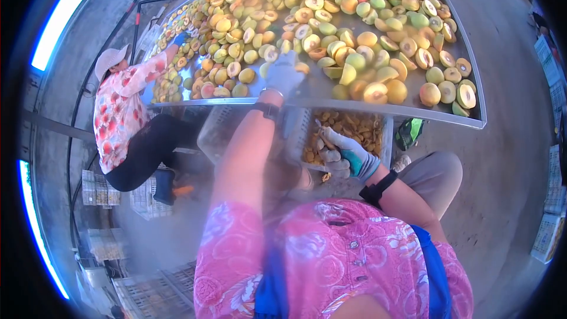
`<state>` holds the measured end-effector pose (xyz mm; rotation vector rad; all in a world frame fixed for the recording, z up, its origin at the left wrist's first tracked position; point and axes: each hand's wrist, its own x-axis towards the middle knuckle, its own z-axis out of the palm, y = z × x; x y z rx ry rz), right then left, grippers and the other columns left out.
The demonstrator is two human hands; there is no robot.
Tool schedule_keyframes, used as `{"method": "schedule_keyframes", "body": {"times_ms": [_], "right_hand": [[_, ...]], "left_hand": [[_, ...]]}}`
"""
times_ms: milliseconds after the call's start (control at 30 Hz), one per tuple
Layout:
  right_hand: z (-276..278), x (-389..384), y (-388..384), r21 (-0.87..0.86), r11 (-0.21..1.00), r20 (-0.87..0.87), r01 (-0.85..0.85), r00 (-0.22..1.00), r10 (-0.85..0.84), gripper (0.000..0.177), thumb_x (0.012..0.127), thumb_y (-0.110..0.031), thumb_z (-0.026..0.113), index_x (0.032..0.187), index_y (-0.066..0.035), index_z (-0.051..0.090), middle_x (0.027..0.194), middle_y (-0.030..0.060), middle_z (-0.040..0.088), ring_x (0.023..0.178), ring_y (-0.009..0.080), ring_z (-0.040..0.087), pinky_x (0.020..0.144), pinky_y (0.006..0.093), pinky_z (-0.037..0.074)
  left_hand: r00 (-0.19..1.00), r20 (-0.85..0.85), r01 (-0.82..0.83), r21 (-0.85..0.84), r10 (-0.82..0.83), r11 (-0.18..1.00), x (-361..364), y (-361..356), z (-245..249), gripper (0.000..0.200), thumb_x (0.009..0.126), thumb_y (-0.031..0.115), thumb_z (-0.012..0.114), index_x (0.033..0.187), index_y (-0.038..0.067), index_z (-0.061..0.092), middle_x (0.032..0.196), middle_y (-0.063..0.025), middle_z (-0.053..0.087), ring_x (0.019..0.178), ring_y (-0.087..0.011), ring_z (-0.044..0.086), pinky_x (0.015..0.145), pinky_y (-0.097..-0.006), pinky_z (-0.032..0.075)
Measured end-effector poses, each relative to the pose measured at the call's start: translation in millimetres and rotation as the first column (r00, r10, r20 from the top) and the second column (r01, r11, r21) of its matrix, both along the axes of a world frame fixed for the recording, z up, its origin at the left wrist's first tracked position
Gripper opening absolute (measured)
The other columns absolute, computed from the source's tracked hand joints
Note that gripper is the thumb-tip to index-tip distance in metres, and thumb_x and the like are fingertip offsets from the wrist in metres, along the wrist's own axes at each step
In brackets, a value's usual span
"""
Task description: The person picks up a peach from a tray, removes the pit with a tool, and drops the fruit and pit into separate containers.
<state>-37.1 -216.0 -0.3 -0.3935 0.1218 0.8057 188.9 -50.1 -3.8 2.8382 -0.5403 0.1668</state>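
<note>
My left hand [285,74], in a pale glove, reaches over the near edge of a metal sorting table [407,106]. Its fingers stretch toward the halved peaches [315,2] spread there; haze blurs the fingertips, and I make out nothing held. Below the table edge, my right hand [351,156], in a grey and teal glove, is closed around a small hand tool [322,134] with a slim tip. It hovers over a crate [387,139] of brownish-orange pieces, perhaps pits or scraps. The tool's handle is mostly hidden by the fingers.
At the left a co-worker [124,106] in a flowered shirt and cap sits and reaches onto the same table with a blue glove. A translucent crate [215,136] stands under the edge. Stacked crates [106,245] line the left side, with more crates [549,236] at the far right.
</note>
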Motion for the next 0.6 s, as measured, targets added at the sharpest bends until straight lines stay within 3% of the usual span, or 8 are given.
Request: {"method": "schedule_keyframes", "body": {"times_ms": [133, 200, 233, 300, 400, 500, 533, 600], "right_hand": [[-5.4, 0.0, -2.5, -0.079, 0.995, 0.013, 0.061, 0.998, -0.060, 0.037, 0.098, -0.048, 0.044, 0.099, -0.012, 0.055, 0.059, -0.0036, 0.042, 0.036, 0.0054, 0.035, 0.031, 0.0213, 0.027], [-0.2, -2.1, -3.9, -0.127, 0.977, 0.102, 0.170, 0.982, -0.158, 0.035, 0.098, -0.046, 0.044, 0.100, -0.012, 0.054, 0.059, -0.0036, 0.042, 0.037, 0.0058, 0.035, 0.032, 0.0218, 0.027], [-2.8, -1.8, -5.4, -0.124, 0.977, 0.102, 0.174, 0.982, -0.162, 0.035, 0.098, -0.046, 0.044, 0.100, -0.012, 0.054, 0.059, -0.0036, 0.042, 0.037, 0.0058, 0.035, 0.032, 0.0218, 0.027], [-14.4, 0.7, -7.0, -0.392, 0.868, 0.366, 0.306, 0.917, -0.158, 0.033, 0.099, -0.044, 0.043, 0.099, -0.012, 0.053, 0.058, -0.0032, 0.043, 0.036, 0.0070, 0.035, 0.032, 0.0217, 0.028], [-29.7, 6.8, 5.2, -0.445, 0.742, 0.468, 0.501, 0.837, -0.284, 0.033, 0.099, -0.043, 0.042, 0.099, -0.012, 0.052, 0.057, -0.0022, 0.043, 0.035, 0.0085, 0.034, 0.031, 0.0217, 0.028], [-35.5, 3.6, -8.0, -0.530, 0.707, 0.532, 0.468, 0.833, -0.152, 0.045, 0.100, -0.038, 0.045, 0.125, -0.002, 0.053, 0.108, 0.0003, 0.058, 0.090, 0.0077, 0.051, 0.082, 0.0226, 0.044], [-36.4, 3.5, -10.3, -0.530, 0.705, 0.531, 0.471, 0.833, -0.157, 0.045, 0.100, -0.038, 0.045, 0.125, -0.002, 0.053, 0.108, 0.0003, 0.058, 0.090, 0.0077, 0.051, 0.082, 0.0226, 0.044], [-38.3, 4.6, -13.3, -0.541, 0.723, 0.524, 0.429, 0.845, -0.109, 0.050, 0.098, -0.039, 0.048, 0.133, -0.003, 0.050, 0.117, 0.0037, 0.057, 0.103, 0.0073, 0.050, 0.091, 0.0208, 0.040]], "left_hand": [[0.975, -0.216, -0.013, -0.291, -0.053, 0.957, -29.1, -9.3, 2.2, 0.036, 0.077, 0.020, 0.067, 0.110, 0.009, 0.055, 0.103, -0.0137, 0.061, 0.091, -0.0288, 0.063, 0.072, -0.0381, 0.053], [0.895, -0.358, -0.181, -0.837, -0.267, 0.517, -43.3, -16.4, -6.1, 0.034, 0.081, 0.014, 0.063, 0.112, 0.007, 0.053, 0.102, -0.0125, 0.060, 0.092, -0.0256, 0.063, 0.071, -0.0363, 0.055], [0.894, -0.358, -0.178, -0.836, -0.270, 0.520, -63.0, -23.1, 3.4, 0.034, 0.081, 0.014, 0.063, 0.112, 0.007, 0.053, 0.102, -0.0125, 0.060, 0.092, -0.0256, 0.063, 0.071, -0.0363, 0.055], [0.733, -0.513, -0.579, -0.815, -0.447, -0.013, -103.0, -32.5, 19.0, 0.030, 0.084, 0.012, 0.058, 0.113, 0.005, 0.053, 0.106, -0.0139, 0.060, 0.092, -0.0280, 0.063, 0.076, -0.0396, 0.055], [0.711, -0.371, -0.546, -0.826, -0.597, -0.137, -118.0, -30.1, -5.5, 0.030, 0.087, 0.018, 0.057, 0.112, 0.003, 0.053, 0.109, -0.0163, 0.060, 0.093, -0.0293, 0.062, 0.080, -0.0421, 0.055], [0.970, -0.067, 0.038, -0.907, -0.233, 0.419, -132.2, -40.5, -19.8, 0.038, 0.089, 0.034, 0.057, 0.106, 0.001, 0.056, 0.093, -0.0140, 0.062, 0.083, -0.0240, 0.063, 0.073, -0.0342, 0.053], [0.969, -0.069, 0.039, -0.907, -0.238, 0.420, -137.2, -41.9, -17.7, 0.038, 0.089, 0.034, 0.057, 0.106, 0.001, 0.056, 0.093, -0.0140, 0.062, 0.083, -0.0240, 0.063, 0.073, -0.0342, 0.053], [0.755, -0.363, -0.534, -0.823, -0.546, -0.191, -148.6, -42.9, -4.7, 0.043, 0.087, 0.038, 0.065, 0.111, 0.004, 0.055, 0.097, -0.0138, 0.064, 0.083, -0.0253, 0.063, 0.079, -0.0358, 0.053]]}}
